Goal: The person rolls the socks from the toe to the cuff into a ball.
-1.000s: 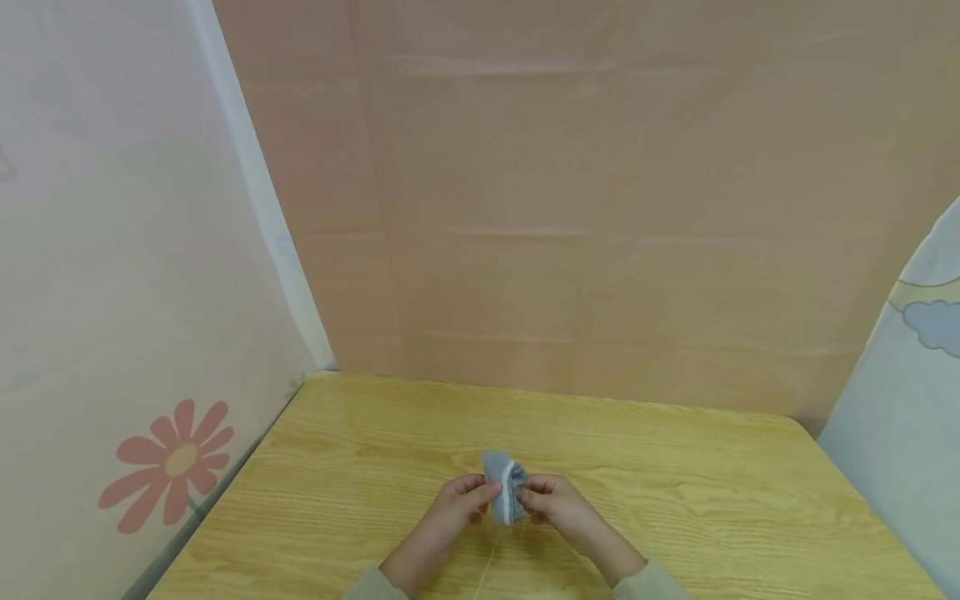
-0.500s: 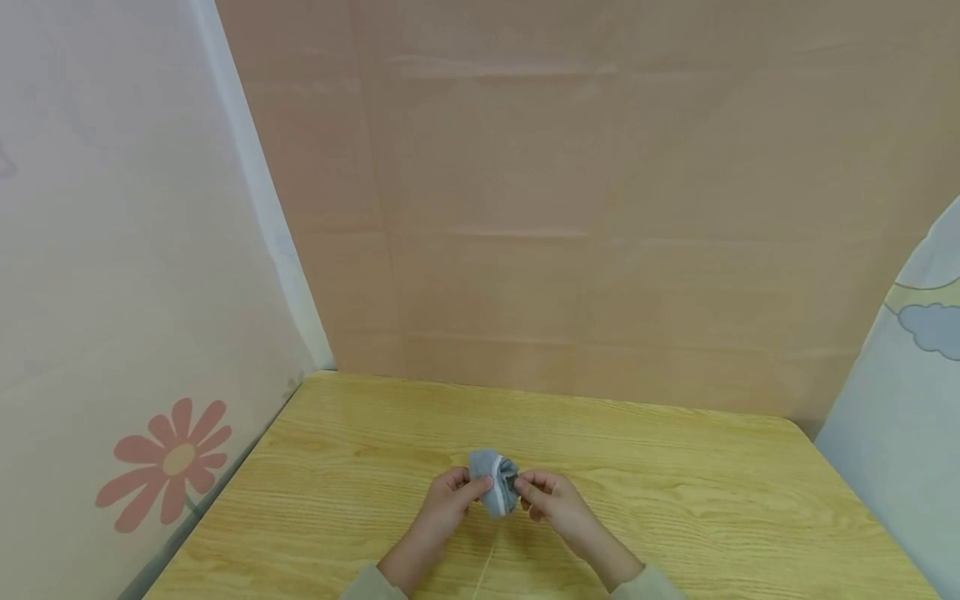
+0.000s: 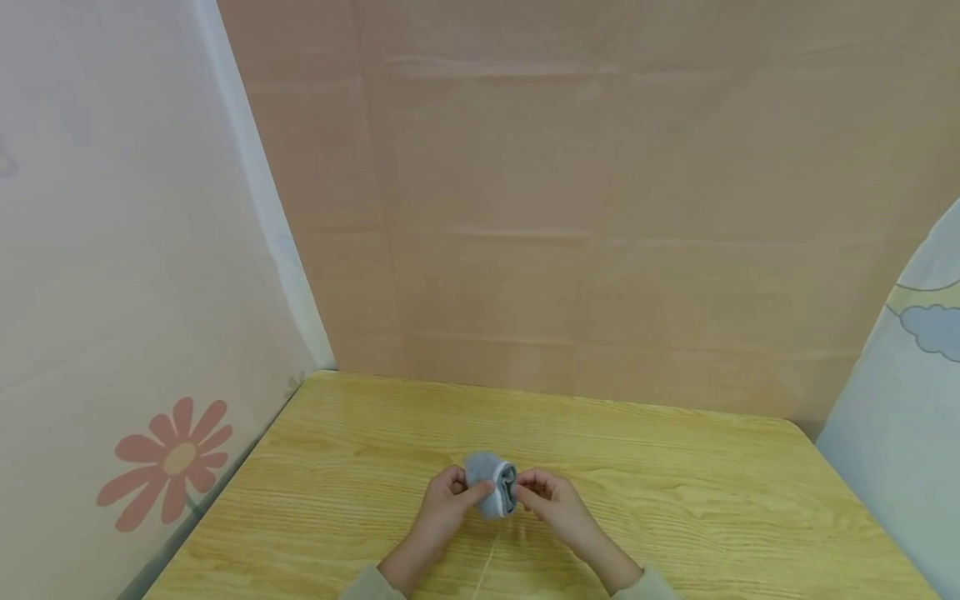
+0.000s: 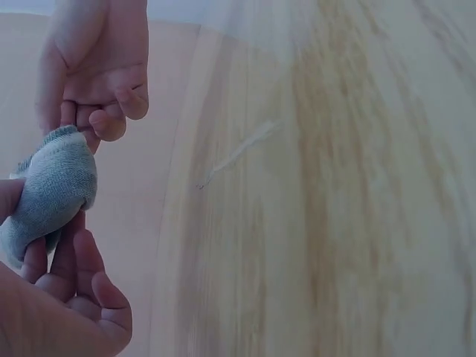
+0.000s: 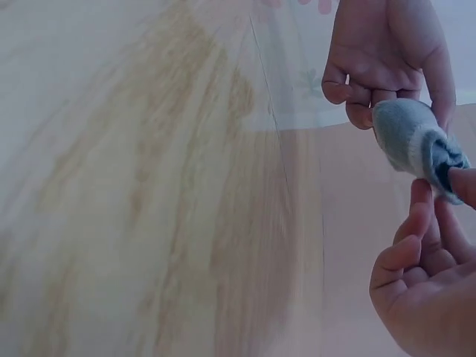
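Observation:
A grey-blue rolled sock (image 3: pixel 483 468) with a white band is held above the table's front middle. My left hand (image 3: pixel 441 507) grips its rounded end, thumb on top and fingers beneath. At the opening on the other end, my right hand (image 3: pixel 561 510) pinches the rim. In the right wrist view, the right thumb lies at the dark opening of the sock (image 5: pixel 401 128), with fingertips against the outside. From the left wrist, the ribbed edge of the sock (image 4: pixel 58 178) shows beside the right fingers. What is tucked inside is mostly hidden.
The wood-grain table (image 3: pixel 675 483) spreads out on all sides of the hands. A plain brownish sheet (image 3: pixel 585 208) stands behind it. Pale printed sheets line the left, with a red flower (image 3: pixel 180 460), and the right, with a cloud (image 3: pixel 933 329).
The sock has shifted slightly left and turned, so its opening now faces the right hand. Its loose bunched edge looks rounder and more tucked in. Both hands keep hold of it.

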A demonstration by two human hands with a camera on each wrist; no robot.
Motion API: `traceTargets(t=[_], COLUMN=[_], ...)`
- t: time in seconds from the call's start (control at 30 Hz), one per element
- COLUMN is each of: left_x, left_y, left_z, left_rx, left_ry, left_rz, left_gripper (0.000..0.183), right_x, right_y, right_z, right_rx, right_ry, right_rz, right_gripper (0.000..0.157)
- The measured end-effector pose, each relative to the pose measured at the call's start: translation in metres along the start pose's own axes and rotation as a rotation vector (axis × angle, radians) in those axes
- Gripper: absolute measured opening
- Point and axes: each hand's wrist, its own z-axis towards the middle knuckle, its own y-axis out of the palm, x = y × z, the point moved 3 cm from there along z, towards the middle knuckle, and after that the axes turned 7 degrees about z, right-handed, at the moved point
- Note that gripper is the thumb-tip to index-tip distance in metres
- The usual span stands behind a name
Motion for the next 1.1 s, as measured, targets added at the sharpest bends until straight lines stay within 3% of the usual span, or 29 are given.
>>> traceTargets(t=[0.13,0.3,0.47,0.6,0.87,1.1], left_x=[-0.0012,-0.0009,0.0008,0.0011,-0.0039,-0.0045], left_y=[0.0025,0.0057,0.0079,0.0092,0.0079,0.0081], left_z=[0.0006,-0.0003,-0.0009,-0.0008,-0.0002,0.0005], left_rx=[-0.016,-0.048,-0.082,-0.128,-0.146,-0.17], left_ry=[-0.002,-0.017,-0.005,0.011,0.011,-0.017], left_rz=[-0.002,-0.018,-0.063,-0.089,-0.044,-0.096], left_gripper=[0.032,0.04,0.044,0.044,0.04,0.03], right_x=[-0.0023,-0.0041,-0.005,-0.0055,-0.0034,-0.0036], right_y=[0.0019,0.0049,0.0076,0.0086,0.0038,0.0054], right_z=[0.001,0.0018,0.001,0.0003,-0.0001,-0.0008], right_rx=[0.071,0.162,0.111,0.084,0.115,0.152], right_ry=[-0.028,-0.067,-0.11,-0.089,-0.054,-0.057], right_rz=[-0.006,-0.057,-0.139,-0.143,-0.133,-0.122], right_gripper=[0.036,0.025,0.028,0.028,0.029,0.027])
